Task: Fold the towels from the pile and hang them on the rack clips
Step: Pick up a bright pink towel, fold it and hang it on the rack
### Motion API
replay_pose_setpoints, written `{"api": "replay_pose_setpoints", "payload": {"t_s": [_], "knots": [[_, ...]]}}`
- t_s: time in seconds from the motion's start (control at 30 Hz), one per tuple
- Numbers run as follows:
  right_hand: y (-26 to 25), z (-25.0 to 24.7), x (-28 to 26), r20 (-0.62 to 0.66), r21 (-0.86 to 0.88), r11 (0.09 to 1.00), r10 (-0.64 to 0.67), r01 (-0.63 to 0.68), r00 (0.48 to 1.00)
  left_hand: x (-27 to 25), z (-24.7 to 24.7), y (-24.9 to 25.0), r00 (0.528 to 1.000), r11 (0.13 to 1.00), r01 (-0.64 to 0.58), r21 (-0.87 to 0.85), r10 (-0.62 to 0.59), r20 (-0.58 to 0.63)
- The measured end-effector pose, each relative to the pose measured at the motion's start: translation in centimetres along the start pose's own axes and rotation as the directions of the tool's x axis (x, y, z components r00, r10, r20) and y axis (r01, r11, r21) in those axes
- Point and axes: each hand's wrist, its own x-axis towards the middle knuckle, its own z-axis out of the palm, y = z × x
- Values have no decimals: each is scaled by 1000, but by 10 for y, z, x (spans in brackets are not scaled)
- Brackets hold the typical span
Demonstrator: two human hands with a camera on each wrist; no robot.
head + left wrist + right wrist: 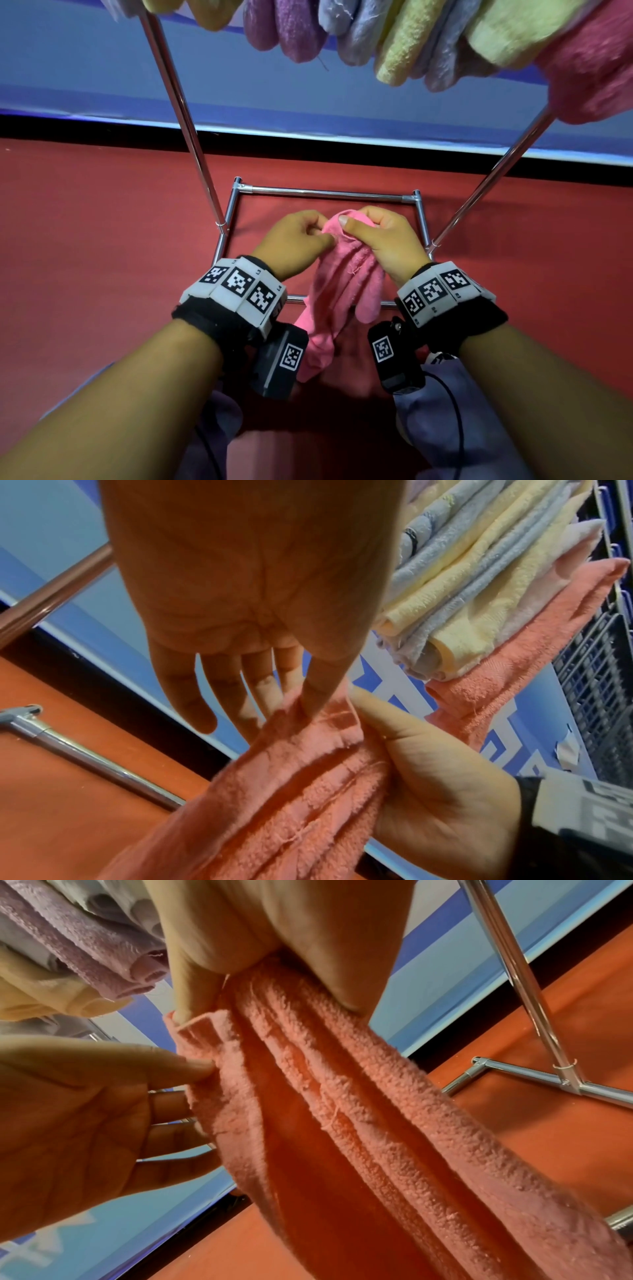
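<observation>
Both forearms reach forward from 6 o'clock in the head view, each wrist strapped with a black band carrying white blocks printed with square codes. Between them hangs a pink towel (337, 274), bunched into long vertical folds, its lower end trailing toward 6 o'clock past the wrist cameras.

At the towel's top edge, the right hand (383, 236) clamps the gathered cloth, thumb pressed across the front and fingers curled behind. The left hand (294, 240), at 9 o'clock from the towel, pinches its near edge between thumb and fingertips; in the left wrist view the other fingers (192, 696) hang straight and slightly apart, clear of the cloth.

Below the hands, the chrome rack (329, 193) stands on a red floor (85, 222), its base a rectangle of tubes with 2 slanted poles rising toward 11 and 1 o'clock. Along 12 o'clock, folded towels already hang in a row (394, 37): purple, pale blue, yellow, and a large pink one at 2 o'clock. The clips holding them are out of sight. A blue wall with a black skirting runs behind the rack.
</observation>
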Motion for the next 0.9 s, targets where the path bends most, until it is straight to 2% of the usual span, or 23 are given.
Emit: {"api": "replay_pose_setpoints", "payload": {"t_s": [0.07,0.13,0.2,0.3,0.4,0.5,0.57,0.67,0.77,0.9], "knots": [[-1,0,-1,2,3,1000,-7,7,1000,-2,3,0,992,997,-31,-71,39,122],[0,1,-1,7,0,1000,-1,1,1000,-5,7,1,988,997,-49,-58,57,145],[-1,2,-1,19,52,998,28,-29,999,-5,7,1,995,998,-62,16,61,74],[0,2,0,14,66,998,21,-22,1000,-4,2,4,993,992,-38,124,51,-104],[0,1,-1,84,81,996,38,-45,996,-2,-1,7,980,993,-25,114,46,-192],[7,-1,1,142,-110,993,61,-46,988,2,-6,7,952,999,-9,38,21,-305],[10,-3,3,110,-208,977,67,-43,992,5,-9,6,933,1000,-16,-25,6,-360],[17,-11,11,-23,-303,947,103,-105,994,5,-7,4,944,994,1,-112,-38,-329],[23,-19,17,-133,-374,915,109,-152,985,4,-4,2,957,997,6,-72,-27,-289],[21,-23,17,-215,-412,903,31,-119,976,7,-7,1,943,999,-6,-36,-6,-334]]}}
